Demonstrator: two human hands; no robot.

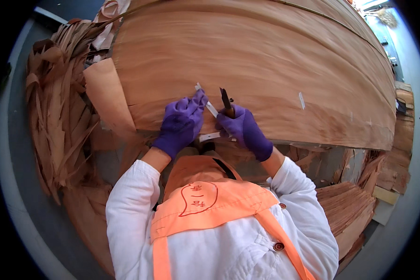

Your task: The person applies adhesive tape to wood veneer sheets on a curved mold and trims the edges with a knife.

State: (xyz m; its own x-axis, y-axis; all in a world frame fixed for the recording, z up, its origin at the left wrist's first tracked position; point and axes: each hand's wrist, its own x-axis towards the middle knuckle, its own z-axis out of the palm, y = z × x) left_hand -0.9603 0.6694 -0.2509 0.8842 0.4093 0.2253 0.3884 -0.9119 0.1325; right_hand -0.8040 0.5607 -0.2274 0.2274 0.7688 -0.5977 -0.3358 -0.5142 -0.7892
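Note:
A broad sheet of reddish-brown wood veneer [247, 56] lies in front of me. My left hand [182, 121], in a purple glove, pinches a narrow white strip of tape [211, 108] over the sheet's near part. My right hand [245, 130], also gloved, is closed on a dark cutter knife [225, 99] with its tip pointing away from me, and touches or nearly touches the strip's lower end. Another white piece [209, 136] shows below and between my hands; what holds it is unclear. A short white strip [301, 100] sits on the veneer to the right.
Tangled veneer scraps [56, 116] heap along the left, beside a loose curled piece [102, 93] at the sheet's corner. Stacked veneer [340, 210] lies at the lower right. More boards [396, 163] stand along the right side. A thin rod or cord [303, 11] crosses the far part of the sheet.

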